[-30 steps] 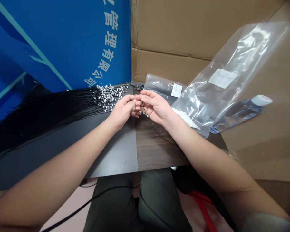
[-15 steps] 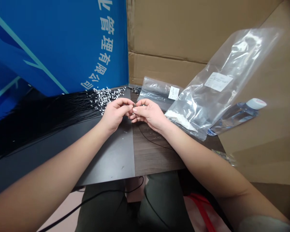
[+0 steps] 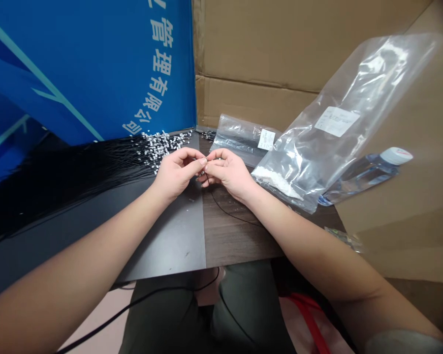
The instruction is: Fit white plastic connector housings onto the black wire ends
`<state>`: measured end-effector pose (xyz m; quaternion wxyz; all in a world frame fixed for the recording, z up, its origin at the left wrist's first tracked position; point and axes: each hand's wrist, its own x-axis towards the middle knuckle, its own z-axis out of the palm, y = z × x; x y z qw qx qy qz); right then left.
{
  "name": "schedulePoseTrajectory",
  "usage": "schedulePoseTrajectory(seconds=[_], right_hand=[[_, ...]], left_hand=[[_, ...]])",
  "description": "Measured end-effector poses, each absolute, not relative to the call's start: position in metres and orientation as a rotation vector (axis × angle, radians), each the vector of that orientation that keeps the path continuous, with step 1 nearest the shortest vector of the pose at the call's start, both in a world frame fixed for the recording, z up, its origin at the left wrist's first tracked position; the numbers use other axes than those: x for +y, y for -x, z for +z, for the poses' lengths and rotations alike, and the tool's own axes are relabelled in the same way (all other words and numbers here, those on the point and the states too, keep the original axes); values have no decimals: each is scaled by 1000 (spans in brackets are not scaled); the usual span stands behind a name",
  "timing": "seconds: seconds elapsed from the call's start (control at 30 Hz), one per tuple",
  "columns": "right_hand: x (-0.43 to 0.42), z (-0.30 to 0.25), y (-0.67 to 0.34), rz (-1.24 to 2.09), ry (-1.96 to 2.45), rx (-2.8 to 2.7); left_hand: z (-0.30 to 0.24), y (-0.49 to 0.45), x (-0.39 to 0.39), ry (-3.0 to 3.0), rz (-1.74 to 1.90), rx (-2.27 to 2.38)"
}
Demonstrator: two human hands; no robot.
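Above the middle of the table, my left hand (image 3: 174, 173) and my right hand (image 3: 230, 174) meet fingertip to fingertip, both closed in a pinch. A thin black wire (image 3: 221, 208) runs from my right fingertips and curves down to the right under my right forearm. What sits between my left thumb and forefinger is too small and covered to name. Just behind my left hand lie white connectors (image 3: 158, 147) on the ends of a big bundle of black wires (image 3: 70, 172).
A clear bag of small white pieces (image 3: 278, 183) leans at the right beside a water bottle (image 3: 369, 172). Behind my hands lies a flatter labelled bag (image 3: 239, 140). A blue printed panel (image 3: 96, 59) and cardboard (image 3: 258, 49) wall the table in. A small packet (image 3: 343, 238) lies at the right edge.
My left thumb has shifted slightly up and right, closer against my right fingertips. Both hands stay together in the same place, and the view has tilted a little.
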<state>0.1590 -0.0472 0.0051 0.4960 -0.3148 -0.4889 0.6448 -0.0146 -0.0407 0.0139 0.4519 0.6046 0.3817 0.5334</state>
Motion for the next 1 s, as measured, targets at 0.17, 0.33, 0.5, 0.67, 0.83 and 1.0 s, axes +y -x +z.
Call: schedulePoseTrajectory(seconds=[0.17,0.33,0.5,0.67,0.83,1.0], right_hand=[[-47,7,-160,1569,791,-1165],[-47,9,-161,1575,839,-1173],[-46,10,-163,1574,878,-1219],[-45,9,-166,1570,919,-1329],[-46,8,-166,1588,923,-1370],[-45,7,-166,1574,889,-1363]], left_hand=[[14,15,-41,-1556,1323,964],[15,16,-40,-1599,1342,994],[16,17,-40,-1569,1337,967],[15,16,-39,-1467,1353,937],[13,16,-36,-1436,1395,955],[12,16,-36,-1426,1384,934]])
